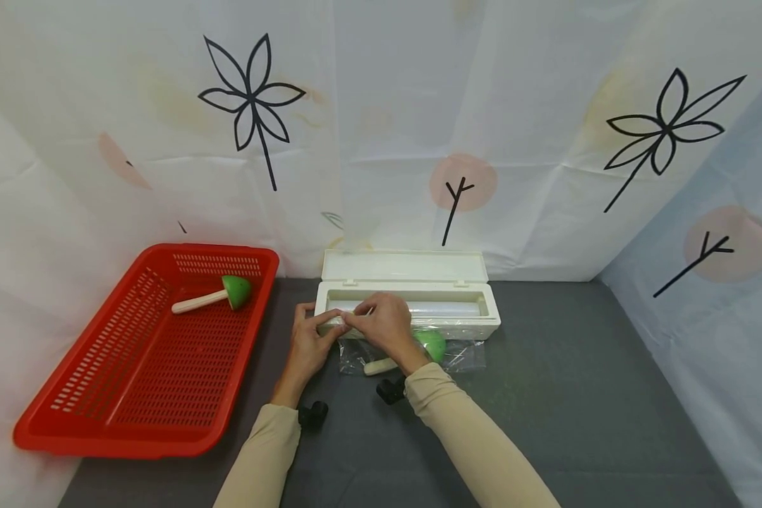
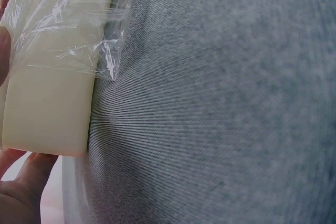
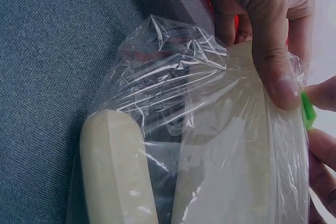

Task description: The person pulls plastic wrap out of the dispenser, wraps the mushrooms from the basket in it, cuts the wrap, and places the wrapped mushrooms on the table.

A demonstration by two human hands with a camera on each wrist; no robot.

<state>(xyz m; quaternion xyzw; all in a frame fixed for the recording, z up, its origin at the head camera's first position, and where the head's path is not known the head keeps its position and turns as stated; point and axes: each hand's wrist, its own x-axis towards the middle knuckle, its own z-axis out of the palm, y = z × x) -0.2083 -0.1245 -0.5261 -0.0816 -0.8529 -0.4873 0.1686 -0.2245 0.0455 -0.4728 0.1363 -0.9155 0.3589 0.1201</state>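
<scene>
A white cling film dispenser (image 1: 406,329) stands with its lid raised, the film roll (image 1: 444,309) inside. Clear film (image 3: 157,72) hangs over its front and spreads on the table. Against this film lies a mushroom-shaped piece (image 1: 430,344) with a green cap and cream stem, partly hidden by the right forearm. My left hand (image 1: 307,347) grips the dispenser's left end, thumb pressing film at the front edge, fingers around the end (image 2: 31,182). My right hand (image 1: 386,323) pinches a small green slider (image 3: 308,111) at that edge, close by the left thumb.
A red slotted basket (image 1: 228,381) stands at the left, holding a similar green-capped piece (image 1: 235,291). The grey table (image 1: 584,409) extends to the right. Behind the dispenser hangs a patterned white cloth (image 1: 387,176).
</scene>
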